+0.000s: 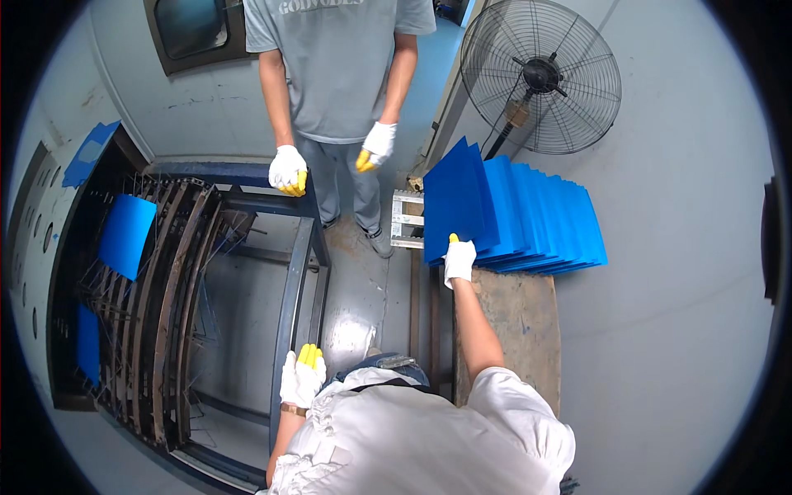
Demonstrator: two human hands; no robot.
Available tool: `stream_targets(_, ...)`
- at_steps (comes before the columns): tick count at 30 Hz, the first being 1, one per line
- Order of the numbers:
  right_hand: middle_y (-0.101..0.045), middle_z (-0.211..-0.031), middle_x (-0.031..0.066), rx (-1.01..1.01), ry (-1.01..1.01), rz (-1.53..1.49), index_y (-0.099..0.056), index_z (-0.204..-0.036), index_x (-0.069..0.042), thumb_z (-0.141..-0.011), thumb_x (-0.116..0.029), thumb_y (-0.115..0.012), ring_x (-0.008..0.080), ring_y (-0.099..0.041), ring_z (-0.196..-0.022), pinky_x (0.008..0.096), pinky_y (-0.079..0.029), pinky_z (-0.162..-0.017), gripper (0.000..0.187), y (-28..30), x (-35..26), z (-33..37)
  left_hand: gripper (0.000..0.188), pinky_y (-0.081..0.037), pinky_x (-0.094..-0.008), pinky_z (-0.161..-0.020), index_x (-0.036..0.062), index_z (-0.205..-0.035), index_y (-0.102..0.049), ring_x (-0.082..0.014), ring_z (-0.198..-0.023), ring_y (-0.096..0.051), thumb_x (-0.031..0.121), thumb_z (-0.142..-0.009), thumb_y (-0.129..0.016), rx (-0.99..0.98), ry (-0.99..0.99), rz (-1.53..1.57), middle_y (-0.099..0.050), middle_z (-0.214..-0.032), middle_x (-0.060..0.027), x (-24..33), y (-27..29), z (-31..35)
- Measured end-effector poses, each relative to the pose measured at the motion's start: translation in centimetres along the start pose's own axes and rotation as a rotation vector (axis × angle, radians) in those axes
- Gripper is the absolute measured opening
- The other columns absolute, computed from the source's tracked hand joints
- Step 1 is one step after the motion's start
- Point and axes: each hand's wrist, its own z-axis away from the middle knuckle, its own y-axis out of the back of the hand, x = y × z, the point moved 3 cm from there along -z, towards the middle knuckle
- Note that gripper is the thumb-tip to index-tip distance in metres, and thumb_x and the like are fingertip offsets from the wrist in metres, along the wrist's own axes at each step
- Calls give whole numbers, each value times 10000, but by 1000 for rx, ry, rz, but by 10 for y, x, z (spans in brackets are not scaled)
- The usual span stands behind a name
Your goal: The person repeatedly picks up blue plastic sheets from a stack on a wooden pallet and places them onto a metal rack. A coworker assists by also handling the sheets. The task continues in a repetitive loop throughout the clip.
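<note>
My right hand, in a white glove with yellow fingertips, grips the lower edge of the front blue sheet, its thumb lying on the near face. This sheet stands upright at the front end of a row of similar blue sheets; whether it is apart from them I cannot tell. A pale slotted rack shows at the row's left end. My left hand, gloved alike, is held with its fingers stretched out and nothing in it, close to the metal frame.
At left, a rack of curved brown rails with thin wires carries a blue sheet and another blue sheet. Opposite stands a co-worker in gloves. A caged fan rises behind the wooden bench.
</note>
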Motion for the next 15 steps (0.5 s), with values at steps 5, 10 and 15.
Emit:
stream_targets(5,-517,-597,46,-45,-47,65,-541,-856,-23,-787,-115,-527,112,-423,-470,263,-358,-412,116,0,-7,4,382,-426,-351,-788,35,-1075,-447,-229,-957,-477,331,-834,-446,7,-7,6,-496,-1061,-97,3,1,4)
stream_targets(10,-552,-646,78,-53,-234,10,-526,-892,0,-767,-156,-574,163,-498,-465,283,-426,-408,206,-4,-4,10,383,-423,-347,-790,34,-1081,-446,-224,-958,-476,323,-829,-459,-7,-7,11,-492,-1069,-91,7,7,3)
stream_targets(15,-594,-717,111,-224,-138,370,-521,-971,-4,-681,-228,-674,226,-572,-580,287,-476,-533,397,5,17,-5,386,-420,-345,-791,34,-1093,-442,-221,-963,-475,315,-829,-462,13,-28,39,-489,-1077,-88,8,7,10)
